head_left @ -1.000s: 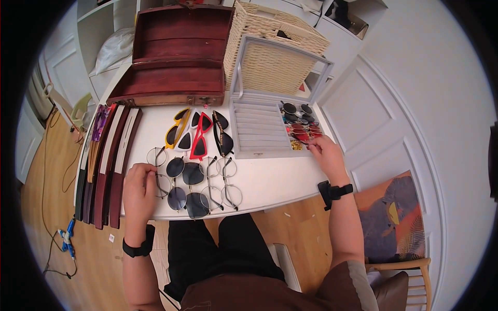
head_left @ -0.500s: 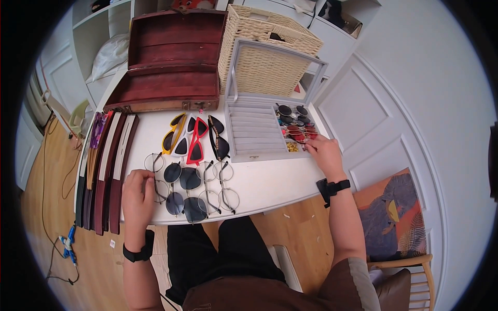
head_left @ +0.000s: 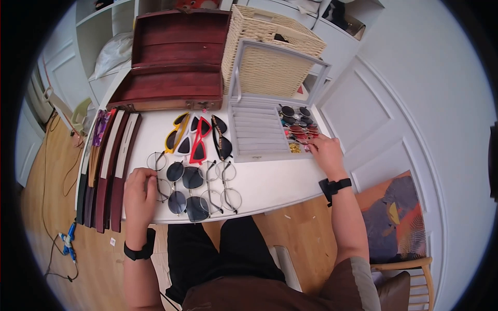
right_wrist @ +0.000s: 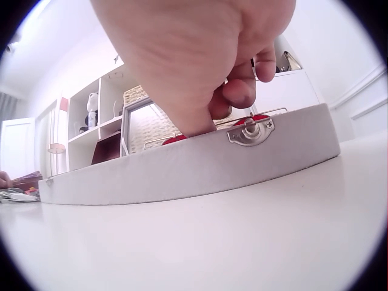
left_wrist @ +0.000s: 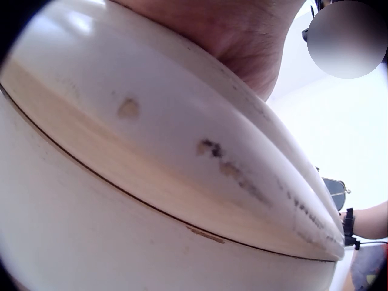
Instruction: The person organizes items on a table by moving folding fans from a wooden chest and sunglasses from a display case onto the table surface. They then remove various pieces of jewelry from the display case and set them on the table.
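My right hand reaches over the front right corner of a grey velvet case with its glass lid raised. Its fingers bend down among small red-lensed sunglasses and a gold trinket. In the right wrist view the thumb dips behind the case's front wall, where the fingertips are hidden; I cannot tell whether they pinch anything. At the table's left front, my left hand rests with loosely bent fingers beside round wire-framed glasses. Dark round sunglasses lie just right of those.
Yellow and red cat-eye sunglasses lie mid-table, near more clear glasses. Long dark boxes line the left edge. Behind stand an open red-lined wooden case and a wicker basket. A panelled wall borders the right.
The head view shifts slightly. My right hand stays at the case's front right corner with small finger movements, and my left hand keeps its place. The glasses on the table have not moved.
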The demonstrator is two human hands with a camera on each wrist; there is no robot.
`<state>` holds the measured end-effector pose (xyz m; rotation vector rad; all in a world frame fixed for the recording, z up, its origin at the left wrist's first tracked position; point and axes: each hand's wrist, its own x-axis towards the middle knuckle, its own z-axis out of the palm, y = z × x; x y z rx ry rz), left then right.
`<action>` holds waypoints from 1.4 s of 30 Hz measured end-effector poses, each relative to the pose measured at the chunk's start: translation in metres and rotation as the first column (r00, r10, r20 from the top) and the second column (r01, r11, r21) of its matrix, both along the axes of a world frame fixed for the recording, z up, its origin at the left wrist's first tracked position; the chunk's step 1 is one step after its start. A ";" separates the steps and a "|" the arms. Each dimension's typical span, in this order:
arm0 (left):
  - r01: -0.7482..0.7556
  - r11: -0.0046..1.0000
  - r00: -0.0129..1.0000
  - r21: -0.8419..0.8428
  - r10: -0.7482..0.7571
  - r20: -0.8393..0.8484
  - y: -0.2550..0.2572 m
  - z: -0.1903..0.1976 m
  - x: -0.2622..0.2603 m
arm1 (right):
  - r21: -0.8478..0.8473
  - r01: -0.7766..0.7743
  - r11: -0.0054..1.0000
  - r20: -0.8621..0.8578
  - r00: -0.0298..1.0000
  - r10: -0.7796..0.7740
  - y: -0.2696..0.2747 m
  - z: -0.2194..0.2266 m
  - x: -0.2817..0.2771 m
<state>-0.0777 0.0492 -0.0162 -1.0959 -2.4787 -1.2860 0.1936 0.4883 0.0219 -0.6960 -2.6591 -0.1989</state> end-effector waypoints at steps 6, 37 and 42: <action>-0.004 1.000 1.000 0.020 0.005 -0.031 0.000 -0.004 -0.001 | 0.035 -0.045 0.998 -0.073 0.996 0.048 -0.003 0.007 0.001; 0.004 0.999 1.000 0.032 -0.004 -0.017 -0.002 0.001 0.001 | -0.026 -0.193 0.981 -0.507 0.848 0.154 -0.034 0.043 -0.010; -0.004 1.000 0.999 0.015 0.005 -0.054 -0.004 0.001 0.001 | 0.074 -0.255 0.964 -0.504 0.824 0.257 -0.043 0.053 -0.012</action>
